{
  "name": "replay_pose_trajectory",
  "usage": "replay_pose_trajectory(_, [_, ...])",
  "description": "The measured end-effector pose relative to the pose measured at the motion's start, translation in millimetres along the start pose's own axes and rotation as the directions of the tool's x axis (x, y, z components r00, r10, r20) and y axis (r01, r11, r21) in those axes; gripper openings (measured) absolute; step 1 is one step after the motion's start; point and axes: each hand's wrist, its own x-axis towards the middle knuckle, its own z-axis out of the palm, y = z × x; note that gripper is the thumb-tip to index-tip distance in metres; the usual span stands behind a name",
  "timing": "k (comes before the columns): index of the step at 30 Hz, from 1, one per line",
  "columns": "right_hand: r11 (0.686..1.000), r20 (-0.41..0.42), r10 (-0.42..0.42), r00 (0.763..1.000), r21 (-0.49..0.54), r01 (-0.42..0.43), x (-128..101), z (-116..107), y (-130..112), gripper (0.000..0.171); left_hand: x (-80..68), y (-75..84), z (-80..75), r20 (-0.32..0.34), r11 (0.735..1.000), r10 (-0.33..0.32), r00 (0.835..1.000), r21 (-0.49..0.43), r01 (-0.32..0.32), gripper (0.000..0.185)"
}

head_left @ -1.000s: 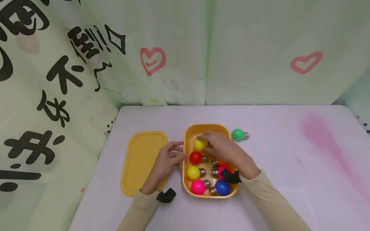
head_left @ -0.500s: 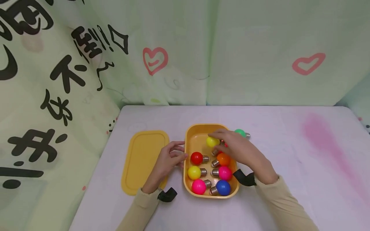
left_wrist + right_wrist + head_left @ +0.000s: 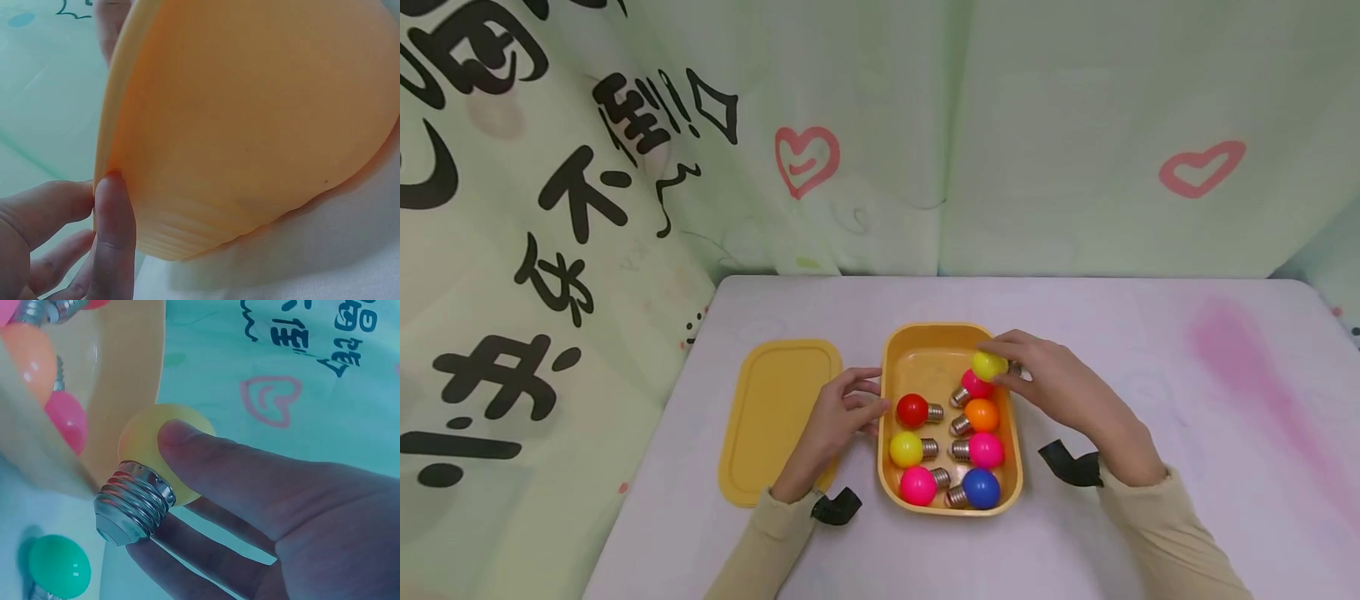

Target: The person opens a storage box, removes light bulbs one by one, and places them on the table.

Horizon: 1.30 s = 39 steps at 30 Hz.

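Right hand (image 3: 1060,392): pinches yellow bulb (image 3: 989,365) over tub's right rim, frame centre | Left hand (image 3: 842,412): fingers loosely curled against yellow tub (image 3: 917,354), apparently steadying it | Lid (image 3: 775,417): flat, left.

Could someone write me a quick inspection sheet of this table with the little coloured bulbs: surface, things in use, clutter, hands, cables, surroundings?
Surface: pale table with a pink smear at the right.
Job's things: orange tub holding seven bulbs; yellow bulb held at its far right rim.
Clutter: tub lid lying flat left of the tub; green bulb on the table, seen only from the right wrist.
Hands: right hand pinches the yellow bulb; left hand has fingers against the tub's left wall.
Cables: nothing seen; black straps on both wrists.
Surroundings: pale green sheets with red hearts and black characters.
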Motion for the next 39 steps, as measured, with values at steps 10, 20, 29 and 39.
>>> replay_pose_trajectory(10, [1.000,-0.053,-0.014,0.999,-0.001,0.014,-9,-4,16,0.046,1.5,2.0,-3.0,0.004,1.000,0.019,1.000,-0.012,-0.019,0.048])
replay_pose_trajectory(20, [0.999,-0.102,-0.035,0.994,-0.022,0.033,-17,-6,32,0.047,1.5,3.6,-2.0,0.003,1.000,0.004,1.000,-0.024,-0.004,0.047])
replay_pose_trajectory(29, [0.999,-0.091,0.003,0.996,-0.048,-0.007,-23,-2,44,0.048,2.0,-0.3,-1.5,0.006,1.000,-0.002,1.000,-0.024,0.002,0.048])
replay_pose_trajectory(39, [0.999,-0.036,0.044,0.998,-0.029,-0.045,-20,11,54,0.049,0.9,-0.8,-0.7,0.006,1.000,0.003,1.000,-0.011,-0.003,0.047])
